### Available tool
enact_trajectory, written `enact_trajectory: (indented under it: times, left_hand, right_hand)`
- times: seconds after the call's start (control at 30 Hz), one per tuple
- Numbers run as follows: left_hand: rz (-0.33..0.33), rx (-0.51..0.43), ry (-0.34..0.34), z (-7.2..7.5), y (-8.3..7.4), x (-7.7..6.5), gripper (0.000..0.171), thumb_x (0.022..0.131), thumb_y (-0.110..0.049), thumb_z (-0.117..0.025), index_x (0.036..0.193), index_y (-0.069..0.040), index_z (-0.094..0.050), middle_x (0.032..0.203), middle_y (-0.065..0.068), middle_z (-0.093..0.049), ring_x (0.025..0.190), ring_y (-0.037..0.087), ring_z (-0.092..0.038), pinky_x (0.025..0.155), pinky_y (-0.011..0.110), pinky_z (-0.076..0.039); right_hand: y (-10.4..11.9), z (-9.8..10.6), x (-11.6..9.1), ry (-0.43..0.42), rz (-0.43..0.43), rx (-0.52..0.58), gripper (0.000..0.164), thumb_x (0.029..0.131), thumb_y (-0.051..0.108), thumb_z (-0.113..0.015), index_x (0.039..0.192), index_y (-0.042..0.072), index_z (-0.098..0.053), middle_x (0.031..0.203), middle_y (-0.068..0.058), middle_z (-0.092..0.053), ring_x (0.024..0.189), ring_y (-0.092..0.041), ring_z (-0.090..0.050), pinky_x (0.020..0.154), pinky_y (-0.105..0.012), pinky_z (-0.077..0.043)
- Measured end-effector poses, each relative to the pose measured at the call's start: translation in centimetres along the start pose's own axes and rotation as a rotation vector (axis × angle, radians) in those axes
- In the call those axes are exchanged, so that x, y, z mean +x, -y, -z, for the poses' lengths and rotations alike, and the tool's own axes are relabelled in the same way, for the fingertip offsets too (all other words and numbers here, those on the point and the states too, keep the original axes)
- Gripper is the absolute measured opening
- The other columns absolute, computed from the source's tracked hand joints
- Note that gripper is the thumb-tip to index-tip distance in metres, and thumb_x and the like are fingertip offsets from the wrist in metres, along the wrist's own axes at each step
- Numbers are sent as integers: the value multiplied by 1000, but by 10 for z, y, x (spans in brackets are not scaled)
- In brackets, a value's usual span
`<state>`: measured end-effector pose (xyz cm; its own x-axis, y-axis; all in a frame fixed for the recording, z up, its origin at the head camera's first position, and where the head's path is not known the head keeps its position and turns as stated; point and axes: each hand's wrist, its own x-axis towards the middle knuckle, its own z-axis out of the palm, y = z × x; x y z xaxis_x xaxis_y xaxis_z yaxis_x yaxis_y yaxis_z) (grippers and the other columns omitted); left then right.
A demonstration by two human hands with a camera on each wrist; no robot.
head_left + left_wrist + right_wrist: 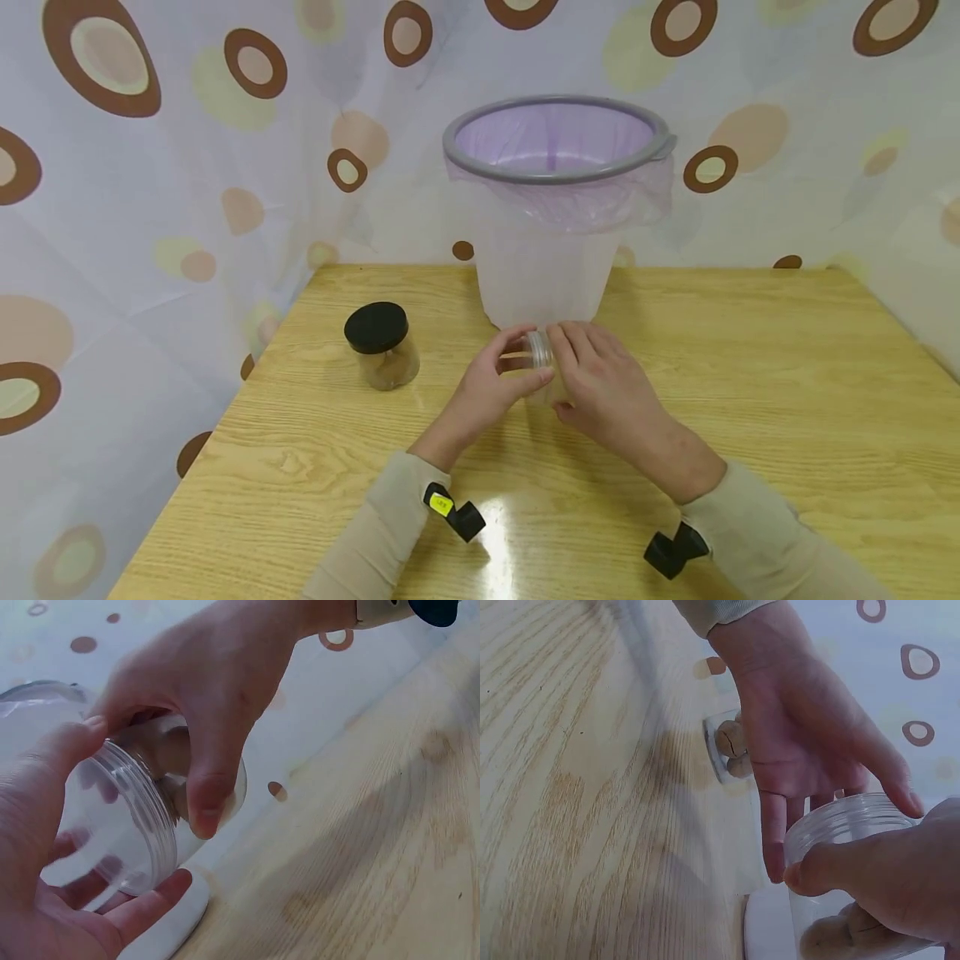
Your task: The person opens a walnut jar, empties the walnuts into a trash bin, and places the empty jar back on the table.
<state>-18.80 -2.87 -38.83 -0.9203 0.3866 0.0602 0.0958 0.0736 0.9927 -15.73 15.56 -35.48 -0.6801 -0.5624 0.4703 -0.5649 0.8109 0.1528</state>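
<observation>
Both hands meet on a clear plastic jar [539, 350], lidless and tipped sideways, its threaded mouth facing the left palm. My left hand [480, 387] holds the mouth, thumb on one side of the rim and fingers on the other. Around the body of the jar wraps my right hand [607, 392], its thumb lying along the wall in the left wrist view. Inside sit brown round nuts [829, 937] with dark cracks, like walnuts, partly hidden by the right hand. To the left stands a second jar [390, 368] with a black lid [377, 327], also holding nuts.
Behind the hands stands a whitish bin [543, 267] with a grey rim [558, 177] and a pinkish liner [555, 137]. The wooden table [750, 358] ends at a patterned curtain [285, 158] on the left and at the back.
</observation>
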Motion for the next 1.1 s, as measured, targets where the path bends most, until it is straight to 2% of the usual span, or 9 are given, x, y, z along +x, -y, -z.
enact_trajectory:
  times: [0.13, 0.27, 0.4, 0.57, 0.7, 0.8, 0.93, 1.03, 1.1]
  left_hand:
    - [36, -38, 29, 0, -2, -1, 61, 93, -32, -69, 147, -24, -42, 144, 6, -46, 128, 26, -52, 89, 38, -56]
    - [43, -26, 52, 0, -2, -2, 68, 90, -25, -71, 149, -23, -38, 147, 6, -42, 131, 27, -49, 92, 39, -55]
    - [42, -6, 41, -1, -2, -2, 72, 88, -23, -74, 150, -23, -37, 147, 6, -43, 132, 27, -49, 95, 40, -54]
    - [65, 14, 20, -2, -2, -1, 66, 91, -30, -71, 149, -24, -39, 145, 8, -45, 129, 28, -52, 92, 41, -55]
    - [61, 86, 24, -3, -1, 0, 65, 95, -41, -63, 151, -23, -35, 145, 11, -46, 125, 30, -54, 90, 42, -56]
    - [4, 135, 37, -3, 1, -1, 74, 94, -39, -64, 156, -22, -27, 151, 7, -39, 133, 28, -48, 98, 42, -52]
    - [-157, 144, 85, 0, 4, -1, 88, 88, -17, -73, 158, -22, -20, 160, 5, -25, 142, 26, -35, 105, 40, -48]
    - [-258, 159, 119, 1, 4, 0, 91, 84, -4, -75, 156, -22, -23, 158, 6, -26, 139, 27, -37, 99, 37, -53]
    - [-280, 173, 125, 2, 4, 0, 89, 83, -3, -76, 155, -22, -26, 154, 5, -29, 136, 28, -41, 94, 34, -55]
  right_hand:
    - [1, 0, 0, 12, -2, -19, 102, 56, 27, -98, 136, -7, -45, 129, -22, -57, 121, -38, -54, 107, -48, -43]
    - [2, 0, 0, 43, -24, -23, 100, 60, 25, -97, 139, -7, -45, 137, -24, -54, 128, -39, -51, 111, -51, -40]
    - [4, 0, 0, 59, -46, -29, 98, 64, 21, -94, 142, -7, -43, 144, -25, -50, 134, -39, -48, 113, -52, -37]
    - [6, 0, -1, 66, -61, -26, 100, 61, 21, -96, 141, -7, -43, 142, -24, -51, 134, -39, -48, 114, -51, -36]
    - [5, -1, -1, 53, -60, -8, 98, 59, 21, -97, 137, -7, -44, 135, -24, -55, 128, -39, -51, 112, -51, -38]
    - [3, -1, -2, 41, -63, 8, 96, 59, 21, -97, 135, -7, -45, 131, -24, -56, 125, -40, -53, 110, -51, -41]
    - [2, -1, -2, 16, -70, 26, 95, 58, 22, -97, 133, -8, -46, 128, -24, -57, 120, -40, -56, 108, -51, -42]
    - [1, 0, -2, 0, -68, 35, 96, 58, 25, -98, 133, -8, -47, 126, -25, -58, 118, -41, -57, 107, -52, -43]
    - [0, 0, -2, -6, -66, 35, 96, 58, 26, -98, 132, -9, -46, 126, -25, -58, 118, -41, -57, 106, -52, -44]
